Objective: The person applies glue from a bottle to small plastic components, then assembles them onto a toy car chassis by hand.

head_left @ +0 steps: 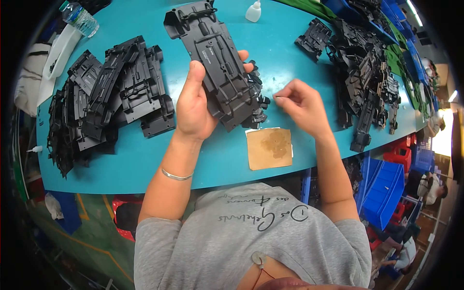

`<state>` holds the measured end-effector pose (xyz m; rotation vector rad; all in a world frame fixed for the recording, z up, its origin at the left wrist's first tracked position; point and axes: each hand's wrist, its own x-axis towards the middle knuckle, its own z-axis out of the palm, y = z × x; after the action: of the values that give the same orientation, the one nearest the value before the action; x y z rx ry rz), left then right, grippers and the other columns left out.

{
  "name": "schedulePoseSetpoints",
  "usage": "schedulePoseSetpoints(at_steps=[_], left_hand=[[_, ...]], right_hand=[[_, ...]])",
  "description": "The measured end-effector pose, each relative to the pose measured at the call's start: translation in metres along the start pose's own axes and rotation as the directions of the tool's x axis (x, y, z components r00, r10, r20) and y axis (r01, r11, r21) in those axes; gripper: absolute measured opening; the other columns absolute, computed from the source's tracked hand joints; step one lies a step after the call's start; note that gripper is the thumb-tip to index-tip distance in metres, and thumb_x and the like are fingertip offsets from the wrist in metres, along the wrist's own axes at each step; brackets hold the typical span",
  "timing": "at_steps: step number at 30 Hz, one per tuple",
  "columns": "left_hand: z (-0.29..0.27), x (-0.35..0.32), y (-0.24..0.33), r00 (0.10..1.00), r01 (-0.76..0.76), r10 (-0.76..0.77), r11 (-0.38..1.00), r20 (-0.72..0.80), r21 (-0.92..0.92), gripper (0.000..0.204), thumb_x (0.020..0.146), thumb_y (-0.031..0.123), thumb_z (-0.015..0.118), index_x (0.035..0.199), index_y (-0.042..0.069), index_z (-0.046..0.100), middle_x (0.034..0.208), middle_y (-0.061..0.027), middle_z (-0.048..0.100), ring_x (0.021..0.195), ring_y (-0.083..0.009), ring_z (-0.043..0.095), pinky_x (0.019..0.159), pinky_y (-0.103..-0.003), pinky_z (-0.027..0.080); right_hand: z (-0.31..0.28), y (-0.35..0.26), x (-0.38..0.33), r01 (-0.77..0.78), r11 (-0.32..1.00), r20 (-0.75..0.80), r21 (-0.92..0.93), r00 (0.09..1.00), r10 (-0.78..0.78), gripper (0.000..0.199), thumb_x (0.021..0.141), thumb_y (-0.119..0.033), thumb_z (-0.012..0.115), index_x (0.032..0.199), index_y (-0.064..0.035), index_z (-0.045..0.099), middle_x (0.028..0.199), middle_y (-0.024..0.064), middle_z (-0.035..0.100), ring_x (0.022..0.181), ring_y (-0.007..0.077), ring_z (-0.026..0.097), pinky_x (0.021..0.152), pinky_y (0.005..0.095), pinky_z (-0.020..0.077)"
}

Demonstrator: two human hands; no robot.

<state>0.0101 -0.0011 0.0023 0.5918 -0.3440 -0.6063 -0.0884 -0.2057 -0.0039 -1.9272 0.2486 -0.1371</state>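
Raised over the table is a black plastic model-car chassis (210,58), tilted, its molded rods and tabs facing up. My left hand (195,108) is closed around its lower part, thumb on one edge and fingertips showing at the other. To the right, my right hand (305,106) is pinched, thumb against the index finger; anything between the fingertips is too small to make out. A heap of small black plastic parts (260,116) lies between my hands, partly hidden by the chassis. Just below the heap sits a stained brown square of card (269,151).
Black chassis pieces (140,96) are piled at the left, and another large pile (362,72) stands at the right. A white squeeze bottle (253,12) is at the far side, a water bottle (81,19) at the far left. Blue bins (383,191) stand past the right edge.
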Motion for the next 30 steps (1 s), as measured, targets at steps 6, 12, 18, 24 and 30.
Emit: schedulePoseSetpoints(at_steps=[6, 12, 18, 24, 30], left_hand=[[0.000, -0.002, -0.001, 0.999, 0.005, -0.006, 1.000, 0.052, 0.018, 0.062, 0.102, 0.048, 0.026, 0.137, -0.002, 0.038, 0.134, -0.0182, 0.049, 0.121, -0.0270, 0.052, 0.093, -0.041, 0.053], [0.003, -0.003, -0.005, 0.999, 0.017, -0.020, 0.997, 0.050, 0.073, 0.063, 0.102, 0.048, 0.025, 0.136, -0.002, 0.039, 0.135, -0.0179, 0.049, 0.121, -0.0262, 0.052, 0.094, -0.038, 0.052], [0.001, -0.002, -0.005, 1.000, 0.008, -0.009, 0.997, 0.010, 0.070, 0.064, 0.102, 0.048, 0.025, 0.133, -0.005, 0.042, 0.132, -0.0193, 0.052, 0.118, -0.0270, 0.055, 0.095, -0.039, 0.052], [0.001, -0.001, -0.005, 1.000, 0.014, -0.015, 0.998, 0.011, 0.055, 0.063, 0.102, 0.047, 0.025, 0.133, -0.005, 0.042, 0.131, -0.0201, 0.052, 0.118, -0.0282, 0.056, 0.094, -0.040, 0.053], [0.002, -0.002, -0.005, 1.000, 0.015, -0.015, 0.999, 0.016, 0.051, 0.062, 0.102, 0.046, 0.026, 0.133, -0.005, 0.042, 0.131, -0.0203, 0.052, 0.117, -0.0285, 0.056, 0.094, -0.040, 0.052]], right_hand=[[-0.013, -0.009, -0.026, -0.114, 0.978, 0.075, 0.175, 0.992, 0.102, 0.011, 0.089, -0.001, 0.060, 0.099, -0.0002, 0.064, 0.086, 0.0023, 0.067, 0.076, 0.0075, 0.063, 0.063, 0.0212, 0.0507], [-0.009, -0.019, -0.045, 0.134, 0.964, 0.008, -0.229, 0.991, -0.136, 0.013, 0.082, 0.000, 0.065, 0.095, -0.0003, 0.068, 0.082, 0.0068, 0.064, 0.072, 0.0160, 0.064, 0.064, 0.0266, 0.0503], [-0.006, -0.025, -0.059, 0.278, 0.834, 0.033, -0.477, 0.954, -0.299, 0.015, 0.073, -0.003, 0.071, 0.088, -0.0056, 0.071, 0.081, 0.0067, 0.062, 0.069, 0.0203, 0.059, 0.064, 0.0291, 0.0480], [0.004, -0.020, -0.069, 0.434, 0.765, 0.179, -0.476, 0.899, -0.399, 0.020, 0.068, 0.000, 0.072, 0.087, -0.0068, 0.072, 0.077, 0.0045, 0.064, 0.068, 0.0203, 0.059, 0.060, 0.0298, 0.0469], [0.016, -0.010, -0.076, 0.460, 0.654, 0.252, -0.601, 0.885, -0.391, 0.013, 0.070, -0.003, 0.066, 0.082, -0.0089, 0.067, 0.078, 0.0034, 0.062, 0.069, 0.0218, 0.058, 0.060, 0.0325, 0.0494]])
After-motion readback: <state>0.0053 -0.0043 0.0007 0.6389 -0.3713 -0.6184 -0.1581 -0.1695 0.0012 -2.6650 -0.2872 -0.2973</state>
